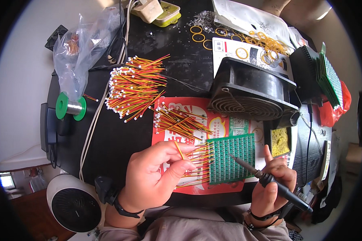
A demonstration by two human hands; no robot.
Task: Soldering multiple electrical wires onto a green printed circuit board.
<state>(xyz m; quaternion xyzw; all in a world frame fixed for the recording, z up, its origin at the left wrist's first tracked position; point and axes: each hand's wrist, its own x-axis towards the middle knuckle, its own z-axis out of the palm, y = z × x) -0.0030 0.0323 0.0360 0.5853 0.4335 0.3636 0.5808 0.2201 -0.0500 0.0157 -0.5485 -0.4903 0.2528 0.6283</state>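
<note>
My left hand [155, 172] pinches a thin red-and-yellow wire [178, 149] between thumb and index finger, at the left side of a green circuit board panel [232, 158]. Several similar wires run leftward from the panel's left edge, passing partly behind my fingers. In my right hand [275, 184] is a soldering iron [265, 178] with a black handle, its tip [232, 156] over the panel; whether it touches cannot be made out. Beneath the panel lies a red printed sheet [225, 188]. A small bunch of wires [179, 122] rests on that sheet.
A large wire pile [136, 88] with white connectors lies at the left, near a green solder spool [70, 107]. A black fan [253, 90] stands behind the panel. Yellow sponge [280, 141] sits to the right. Rubber bands [265, 42] and stacked green panels [330, 76] are farther back.
</note>
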